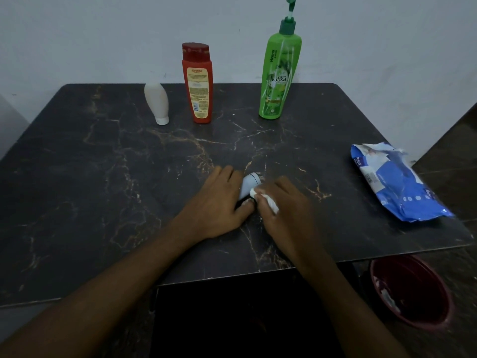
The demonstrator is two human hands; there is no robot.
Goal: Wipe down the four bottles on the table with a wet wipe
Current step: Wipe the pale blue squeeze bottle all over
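Note:
A small pale-blue bottle (249, 185) lies near the middle of the dark marble-patterned table (103, 177). My left hand (219, 202) grips it from the left, thumb curled under its lower end. My right hand (284, 202) holds a crumpled white wet wipe (265, 198) pressed against the bottle's right side. At the back stand three bottles: a white tube (156, 102) on its cap, a red bottle (197, 82), and a tall green pump bottle (280, 71).
A blue wet-wipe pack (395, 182) lies at the table's right edge. Below the table's right front corner sits a dark red bin (410, 290) with scraps inside. A pale wall runs behind the table.

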